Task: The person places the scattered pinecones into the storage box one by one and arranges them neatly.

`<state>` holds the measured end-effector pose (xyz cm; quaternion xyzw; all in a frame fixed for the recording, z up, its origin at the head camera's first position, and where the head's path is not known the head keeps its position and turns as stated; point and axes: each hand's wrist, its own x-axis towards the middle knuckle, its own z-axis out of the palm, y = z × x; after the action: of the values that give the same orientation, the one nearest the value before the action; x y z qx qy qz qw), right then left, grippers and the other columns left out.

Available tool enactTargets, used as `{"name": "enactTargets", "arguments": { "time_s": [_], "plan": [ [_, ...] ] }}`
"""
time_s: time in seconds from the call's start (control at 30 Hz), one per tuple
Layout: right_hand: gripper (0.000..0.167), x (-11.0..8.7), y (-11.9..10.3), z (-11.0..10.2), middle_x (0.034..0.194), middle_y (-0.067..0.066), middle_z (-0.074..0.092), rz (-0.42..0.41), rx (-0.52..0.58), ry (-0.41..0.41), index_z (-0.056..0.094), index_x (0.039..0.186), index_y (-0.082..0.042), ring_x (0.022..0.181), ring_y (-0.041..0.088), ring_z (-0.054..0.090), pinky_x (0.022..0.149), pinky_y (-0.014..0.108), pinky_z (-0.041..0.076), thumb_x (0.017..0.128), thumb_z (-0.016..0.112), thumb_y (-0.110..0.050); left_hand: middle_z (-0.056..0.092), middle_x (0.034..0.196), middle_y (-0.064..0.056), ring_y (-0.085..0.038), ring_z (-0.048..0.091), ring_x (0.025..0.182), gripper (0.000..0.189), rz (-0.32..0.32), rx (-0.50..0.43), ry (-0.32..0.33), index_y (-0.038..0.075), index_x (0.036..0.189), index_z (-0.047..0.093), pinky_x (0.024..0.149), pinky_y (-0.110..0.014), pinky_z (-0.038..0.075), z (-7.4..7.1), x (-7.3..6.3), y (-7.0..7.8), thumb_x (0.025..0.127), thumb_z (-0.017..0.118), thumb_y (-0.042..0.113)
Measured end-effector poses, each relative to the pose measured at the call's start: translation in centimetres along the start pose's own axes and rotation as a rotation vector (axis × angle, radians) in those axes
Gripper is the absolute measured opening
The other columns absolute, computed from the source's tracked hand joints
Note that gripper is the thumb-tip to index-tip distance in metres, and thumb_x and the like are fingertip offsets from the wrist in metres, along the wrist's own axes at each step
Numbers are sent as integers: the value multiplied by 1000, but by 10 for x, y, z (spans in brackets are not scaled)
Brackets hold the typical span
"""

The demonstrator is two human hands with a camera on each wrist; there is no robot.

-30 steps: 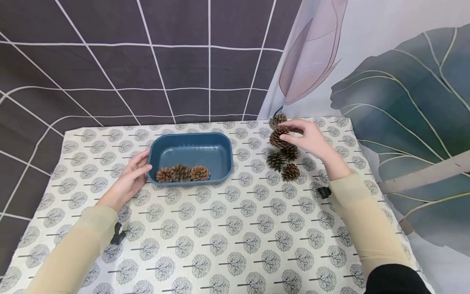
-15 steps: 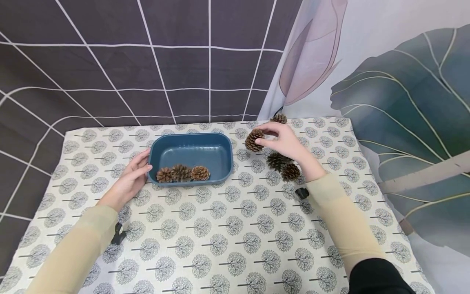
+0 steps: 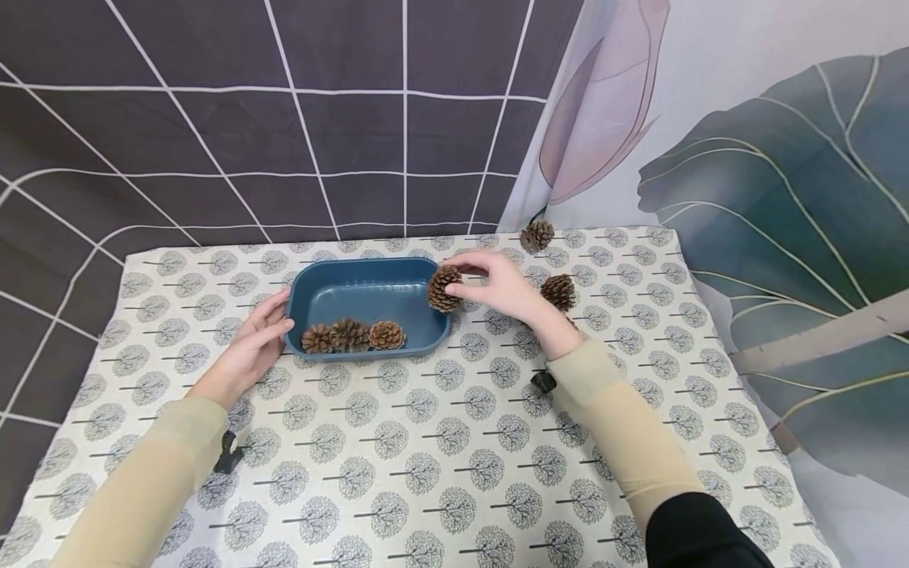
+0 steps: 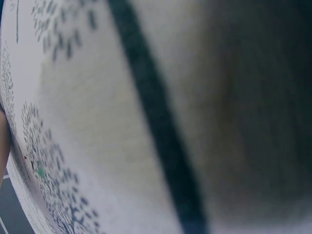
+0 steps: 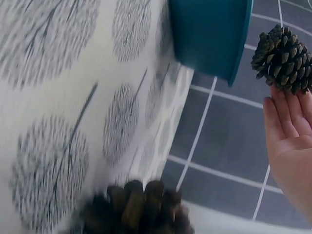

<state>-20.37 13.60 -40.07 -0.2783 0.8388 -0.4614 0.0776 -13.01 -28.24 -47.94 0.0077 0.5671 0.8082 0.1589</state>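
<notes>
In the head view my right hand pinches a brown pine cone between thumb and fingers, over the right rim of a blue plastic basin. That pine cone shows above the fingertips in the right wrist view, higher than the basin's wall. Relaxed fingers of my left hand rest against the basin's left end, the thumb at the rim. Three pine cones lie inside along the near wall. The left wrist view holds mostly blurred cloth.
Right of the basin, one pine cone lies at the table's back edge and another beyond my right wrist. My right forearm hides others there. A tree-print cloth covers the table; a dark grid-patterned backdrop hangs behind.
My right hand has carried the pine cone leftward from the group on the right to the basin's right rim. The left hand and the basin have stayed put.
</notes>
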Motion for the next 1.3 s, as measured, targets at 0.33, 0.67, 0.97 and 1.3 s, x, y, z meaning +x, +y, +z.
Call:
{"name": "enactTargets", "arguments": {
  "time_s": [0.33,0.67,0.97,1.3],
  "plan": [
    [44,6,-6,26,137,11,72,9,-51,-61,72,135,-9,131,30,66,120,45,51,93,82,-19,58,140,28,9,52,131,54,-18,16,18,27,154,45,138,-40,-3,1,0,2,108,54,0],
    [43,7,0,37,138,13,72,-21,-94,-141,72,132,-7,131,32,66,120,43,51,91,83,-13,63,140,25,6,54,131,51,17,-20,1,32,143,58,138,-38,0,1,1,0,107,53,-2],
    [44,9,-4,42,142,9,70,-10,-253,-232,74,132,-15,137,31,62,125,53,44,90,85,-22,61,141,26,7,53,132,51,12,-10,-8,30,147,53,138,-40,-4,0,1,-1,107,52,-2],
    [44,13,-7,46,144,6,69,-91,-409,-333,73,134,-14,140,28,61,128,48,41,92,82,-26,61,141,26,7,53,131,51,9,-5,-3,30,147,54,138,-39,-3,-1,2,-1,107,53,-2]
  ]
}}
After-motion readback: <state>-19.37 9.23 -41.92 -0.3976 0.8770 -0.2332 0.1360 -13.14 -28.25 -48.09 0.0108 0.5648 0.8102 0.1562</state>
